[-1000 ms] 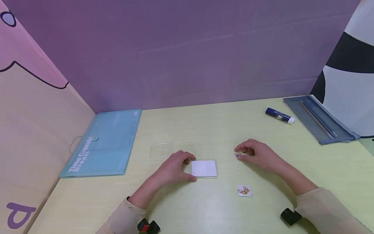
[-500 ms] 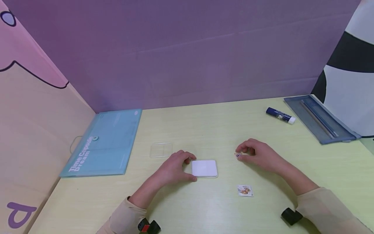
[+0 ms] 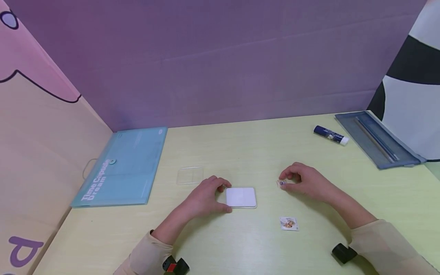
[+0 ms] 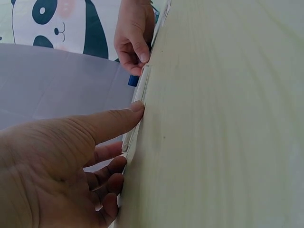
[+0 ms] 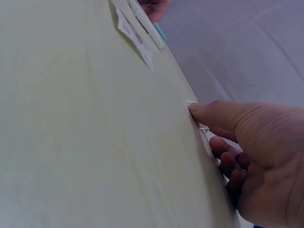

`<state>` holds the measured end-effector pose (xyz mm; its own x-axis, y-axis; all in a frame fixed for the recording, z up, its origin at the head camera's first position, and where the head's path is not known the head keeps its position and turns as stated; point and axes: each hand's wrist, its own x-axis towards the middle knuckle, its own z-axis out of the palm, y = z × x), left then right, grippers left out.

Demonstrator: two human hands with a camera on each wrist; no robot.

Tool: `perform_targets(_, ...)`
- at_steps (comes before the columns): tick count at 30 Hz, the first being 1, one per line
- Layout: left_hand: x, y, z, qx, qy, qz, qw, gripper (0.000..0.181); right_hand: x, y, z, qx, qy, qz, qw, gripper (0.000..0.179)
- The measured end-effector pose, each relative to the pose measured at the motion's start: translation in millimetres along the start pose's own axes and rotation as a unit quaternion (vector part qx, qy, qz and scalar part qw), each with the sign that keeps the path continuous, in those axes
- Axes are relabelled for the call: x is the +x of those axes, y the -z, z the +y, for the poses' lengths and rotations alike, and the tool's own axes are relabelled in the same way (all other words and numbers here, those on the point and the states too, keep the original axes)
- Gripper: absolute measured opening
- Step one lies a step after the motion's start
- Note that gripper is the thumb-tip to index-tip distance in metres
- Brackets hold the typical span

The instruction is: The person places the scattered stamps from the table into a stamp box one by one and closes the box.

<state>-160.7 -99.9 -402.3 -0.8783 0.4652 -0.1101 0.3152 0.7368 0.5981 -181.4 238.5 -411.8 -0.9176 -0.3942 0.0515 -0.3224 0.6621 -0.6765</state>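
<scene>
My left hand (image 3: 205, 198) holds a flat white rectangular case (image 3: 241, 197) by its left end on the table. Thumb and fingers lie on opposite edges of it, as the left wrist view also shows. Off to the right, my right hand (image 3: 307, 182) pinches a small picture card (image 3: 280, 184) between thumb and fingers, low over the table. The thumb covers part of that card. A second small picture card (image 3: 289, 224) lies face up nearer the front, between the hands; in the right wrist view this card (image 5: 134, 39) looks slightly bent.
Behind the left hand lies a clear plastic lid (image 3: 190, 175). A blue document folder (image 3: 122, 168) occupies the left side of the table. At the back right are a glue stick (image 3: 330, 135) and a blue zip pouch (image 3: 378, 139) with long thin items inside. A purple wall (image 3: 223, 65) closes the back.
The small card between my right fingers has turned slightly, and that hand has shifted a touch to the right. My left hand and the white case stay in place.
</scene>
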Motion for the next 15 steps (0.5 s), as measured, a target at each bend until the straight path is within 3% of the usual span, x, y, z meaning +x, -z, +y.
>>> perform_targets(15, -0.3, 0.2, -0.2, -0.002, 0.002, 0.0, 1.0, 0.058, 0.2, 2.1, -3.5, 0.015, -0.025, -0.003, 0.9996, 0.019)
